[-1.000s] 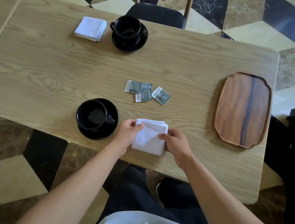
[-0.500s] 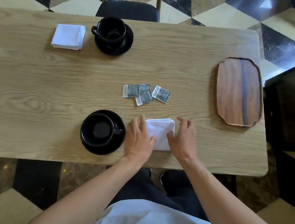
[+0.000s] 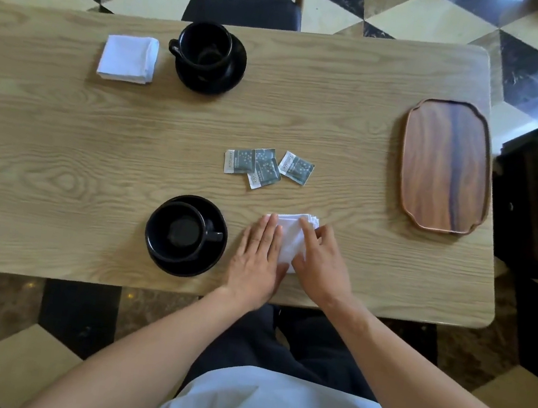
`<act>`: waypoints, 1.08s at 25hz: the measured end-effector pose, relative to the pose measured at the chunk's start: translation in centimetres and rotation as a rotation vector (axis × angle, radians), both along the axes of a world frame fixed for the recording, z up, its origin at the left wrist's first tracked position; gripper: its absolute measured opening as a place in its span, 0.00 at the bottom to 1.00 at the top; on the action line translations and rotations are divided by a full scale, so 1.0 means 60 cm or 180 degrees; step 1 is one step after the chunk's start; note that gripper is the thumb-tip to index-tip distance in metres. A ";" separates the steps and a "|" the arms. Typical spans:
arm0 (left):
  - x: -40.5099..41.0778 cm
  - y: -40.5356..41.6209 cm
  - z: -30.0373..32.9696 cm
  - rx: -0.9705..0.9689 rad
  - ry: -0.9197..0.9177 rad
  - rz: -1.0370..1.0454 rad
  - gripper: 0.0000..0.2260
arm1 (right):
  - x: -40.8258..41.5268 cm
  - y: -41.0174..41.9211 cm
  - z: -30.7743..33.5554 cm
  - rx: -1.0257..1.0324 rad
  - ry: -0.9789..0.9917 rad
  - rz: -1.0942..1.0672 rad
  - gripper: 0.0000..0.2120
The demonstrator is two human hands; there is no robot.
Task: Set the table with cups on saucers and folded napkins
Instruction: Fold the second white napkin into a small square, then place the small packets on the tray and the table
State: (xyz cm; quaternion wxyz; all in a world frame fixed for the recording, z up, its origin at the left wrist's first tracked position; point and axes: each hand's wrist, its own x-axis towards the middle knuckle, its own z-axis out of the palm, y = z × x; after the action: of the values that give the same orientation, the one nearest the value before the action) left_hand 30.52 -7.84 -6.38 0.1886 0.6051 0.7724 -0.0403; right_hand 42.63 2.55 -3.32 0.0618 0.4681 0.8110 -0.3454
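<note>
Both hands flat on a folded napkin at the near edge of the table.

The wooden table (image 3: 61, 147) carries a wooden tray (image 3: 445, 166) at the right end, a far cup (image 3: 203, 44) on its saucer (image 3: 230, 74) beside a far napkin (image 3: 128, 58), and a near cup (image 3: 180, 231) on its saucer (image 3: 207, 264). The near napkin (image 3: 290, 238) lies just right of that saucer, under the left hand (image 3: 258, 261) and right hand (image 3: 321, 266), whose straight fingers press it, gripping nothing. Small packets (image 3: 265, 168) lie beyond it.

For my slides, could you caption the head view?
Both hands, left and right, press a folded napkin flat beside the near cup.
</note>
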 end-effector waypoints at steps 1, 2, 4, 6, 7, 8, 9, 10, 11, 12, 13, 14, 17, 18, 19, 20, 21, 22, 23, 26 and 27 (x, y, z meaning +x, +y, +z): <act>0.000 0.001 0.003 -0.0051 -0.0018 0.0012 0.32 | -0.002 0.002 0.001 0.0014 -0.0022 -0.0006 0.33; 0.002 0.002 0.008 -0.0052 -0.0081 0.0045 0.31 | -0.004 0.004 0.001 0.0057 -0.0035 0.0019 0.32; 0.005 0.012 0.029 0.0173 -0.0298 0.0240 0.28 | -0.011 0.014 0.004 0.0242 -0.0072 0.0099 0.29; -0.004 0.036 0.057 0.0624 -0.0407 0.0485 0.22 | -0.025 0.037 0.012 0.0474 -0.0114 0.0055 0.23; -0.017 0.056 0.069 0.0853 -0.0409 0.0639 0.19 | -0.036 0.052 0.016 0.0543 -0.0074 -0.0012 0.21; -0.035 0.083 0.080 0.0985 -0.0439 0.0817 0.17 | -0.050 0.072 0.018 0.0580 0.0001 -0.0078 0.20; -0.061 0.114 0.090 0.0985 -0.0490 0.0999 0.17 | -0.067 0.095 0.020 0.0609 0.0079 -0.0119 0.19; -0.089 0.142 0.098 0.0910 -0.0507 0.1152 0.16 | -0.085 0.119 0.020 0.0632 0.0116 -0.0124 0.19; -0.119 0.169 0.102 0.0821 -0.0433 0.1254 0.15 | -0.104 0.142 0.021 0.0656 0.0113 -0.0095 0.18; -0.145 0.190 0.101 0.0718 -0.0306 0.1331 0.16 | -0.121 0.161 0.021 0.0685 0.0075 -0.0037 0.18; -0.170 0.206 0.096 0.0590 -0.0173 0.1383 0.18 | -0.138 0.176 0.020 0.0711 0.0028 0.0035 0.17; -0.192 0.218 0.088 0.0409 -0.0063 0.1374 0.22 | -0.152 0.188 0.016 0.0724 -0.0015 0.0107 0.17; -0.232 0.228 0.055 -0.0188 0.0096 0.1047 0.28 | -0.175 0.206 -0.001 0.0742 -0.0216 0.0284 0.19; -0.239 0.225 0.044 -0.0226 0.0098 0.0963 0.26 | -0.176 0.206 -0.007 0.0757 -0.0287 0.0314 0.19; -0.245 0.222 0.035 -0.0163 0.0092 0.0921 0.23 | -0.175 0.206 -0.013 0.0766 -0.0354 0.0314 0.19; -0.250 0.219 0.030 -0.0063 0.0067 0.0922 0.20 | -0.172 0.204 -0.018 0.0770 -0.0399 0.0295 0.19; -0.254 0.216 0.026 0.0033 0.0034 0.0947 0.19 | -0.169 0.203 -0.022 0.0774 -0.0405 0.0264 0.19; -0.255 0.215 0.024 0.0117 -0.0002 0.0990 0.17 | -0.165 0.202 -0.025 0.0771 -0.0376 0.0228 0.19; -0.257 0.214 0.025 0.0175 -0.0023 0.1030 0.16 | -0.162 0.203 -0.027 0.0728 -0.0341 0.0181 0.20; -0.262 0.215 0.031 0.0243 -0.0057 0.1134 0.11 | -0.161 0.212 -0.031 0.0293 -0.0212 -0.0113 0.20; -0.263 0.215 0.033 0.0245 -0.0126 0.1190 0.10 | -0.160 0.214 -0.030 0.0093 -0.0162 -0.0243 0.18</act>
State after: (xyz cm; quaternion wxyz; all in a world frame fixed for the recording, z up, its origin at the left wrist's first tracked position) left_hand 14.71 5.08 -4.42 0.1847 0.4586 0.8685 0.0369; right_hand 33.02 15.40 -5.13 0.0623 0.5082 0.7956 -0.3237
